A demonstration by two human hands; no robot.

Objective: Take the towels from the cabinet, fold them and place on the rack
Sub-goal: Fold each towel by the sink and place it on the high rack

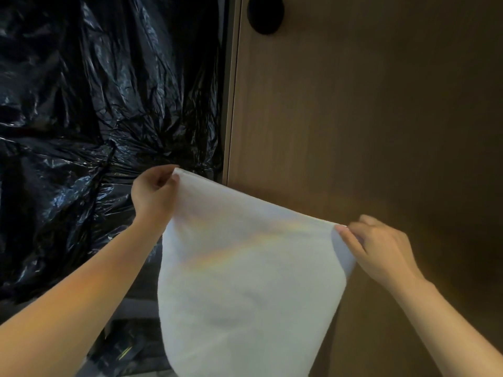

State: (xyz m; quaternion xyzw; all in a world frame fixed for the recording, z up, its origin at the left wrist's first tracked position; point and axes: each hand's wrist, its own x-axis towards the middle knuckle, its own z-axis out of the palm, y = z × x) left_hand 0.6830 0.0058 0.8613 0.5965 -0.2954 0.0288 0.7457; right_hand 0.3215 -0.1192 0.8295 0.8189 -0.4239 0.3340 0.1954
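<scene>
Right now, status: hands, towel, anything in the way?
Left hand pinches one top corner of the white towel, right hand the other. Towel hangs spread, not yet folded. Wooden cabinet door close behind; black plastic sheeting at left.

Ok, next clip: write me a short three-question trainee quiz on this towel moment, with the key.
1. True or false: the white towel hangs from one hand only.
2. What is behind the left hand? A) black plastic sheeting B) a mirror C) a tiled wall
3. Fill in: the right hand pinches the towel's upper ___, in front of the wooden panel.
Key: 1 false, each hand pinches an upper corner; 2 A; 3 corner.
</scene>
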